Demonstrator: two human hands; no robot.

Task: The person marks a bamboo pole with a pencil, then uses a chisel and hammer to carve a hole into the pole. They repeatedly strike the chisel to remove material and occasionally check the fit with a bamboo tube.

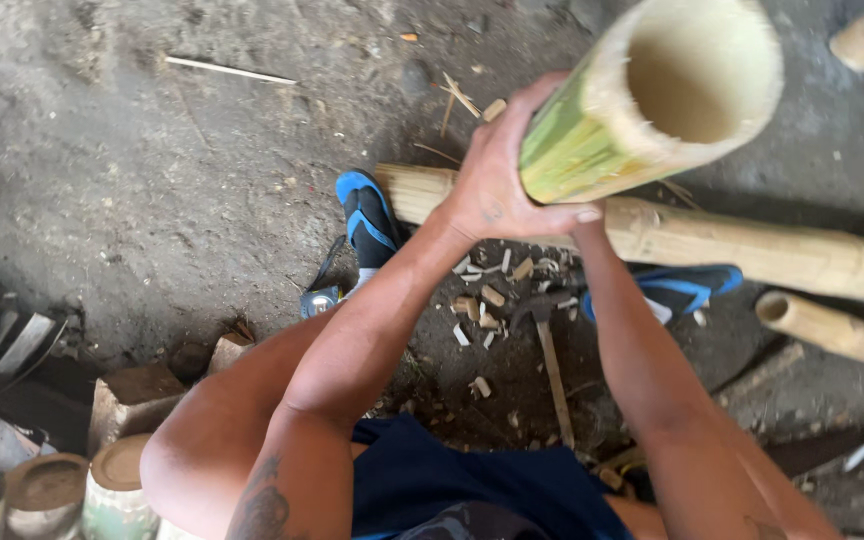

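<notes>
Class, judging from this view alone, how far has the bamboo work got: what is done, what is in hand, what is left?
Done: chips lie on the ground by a hammer, so some cutting looks finished. In hand: the left hand grips a hollow green bamboo tube held upright; the right hand is hidden behind it. Left: two bamboo poles lie whole on the ground, seemingly unworked.

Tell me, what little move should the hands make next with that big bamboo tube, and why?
Probably lower the bamboo tube to the ground between the feet. The left hand wraps its side in a firm grip; the right hand is hidden behind it. Its hollow end points up at the camera, and the hammer lies on the ground among chips, out of reach while both hands are busy.
</notes>
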